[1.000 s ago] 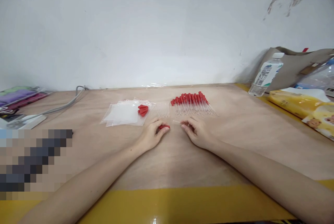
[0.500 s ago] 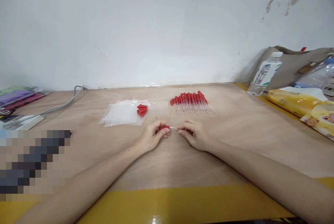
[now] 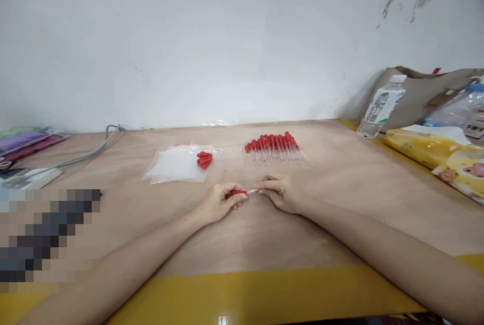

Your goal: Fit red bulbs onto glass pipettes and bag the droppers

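Note:
Between the fingertips of my left hand (image 3: 221,201) is a red rubber bulb (image 3: 239,193), partly covered by the fingers. A thin clear dropper tube (image 3: 252,192) runs from the bulb's mouth to my right hand (image 3: 282,194), which pinches its other end between thumb and fingers. How deep the tube sits in the bulb cannot be made out. Beyond my right hand lies a row of red-topped droppers (image 3: 280,142), tips towards me. Several bare clear tubes (image 3: 233,161) lie left of that row. Several loose red bulbs (image 3: 204,160) rest on clear plastic bags (image 3: 172,164).
At the right stand a water bottle (image 3: 381,106) and a grey bag (image 3: 416,93), with a yellow tissue pack (image 3: 419,146) before them. On the left are a grey cable (image 3: 91,154) and colourful packets (image 3: 28,141). Yellow tape (image 3: 242,294) lines the table's front edge.
Both hands have dipped slightly towards me at the bulb. More of the clear tube shows between them, now slanting up to the right. The view has shifted a little.

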A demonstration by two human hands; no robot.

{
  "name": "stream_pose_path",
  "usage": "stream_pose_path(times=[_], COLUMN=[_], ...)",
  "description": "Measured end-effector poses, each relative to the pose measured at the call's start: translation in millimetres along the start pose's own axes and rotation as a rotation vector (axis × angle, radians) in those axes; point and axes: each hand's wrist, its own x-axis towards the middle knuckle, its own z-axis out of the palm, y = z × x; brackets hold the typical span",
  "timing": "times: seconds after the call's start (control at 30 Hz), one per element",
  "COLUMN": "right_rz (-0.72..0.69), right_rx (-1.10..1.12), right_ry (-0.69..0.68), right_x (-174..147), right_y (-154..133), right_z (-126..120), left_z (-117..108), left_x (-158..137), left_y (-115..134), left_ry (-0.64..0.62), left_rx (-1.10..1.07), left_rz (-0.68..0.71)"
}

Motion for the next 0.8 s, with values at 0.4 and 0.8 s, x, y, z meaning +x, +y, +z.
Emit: stream_pose_path(times=[0.4, 0.8], right_rz=[0.000, 0.122], right_rx=[-0.340, -0.365], right_ry=[-0.044, -0.101], right_x=[-3, 1], right_y=[-19, -29], right_z=[-4, 5], left_z=[1, -1], left_x=[-2, -3], left_y=[9, 11], left_ry=[0.001, 0.011], left_rx=[0.002, 0.198], left_rz=[-0.017, 0.082])
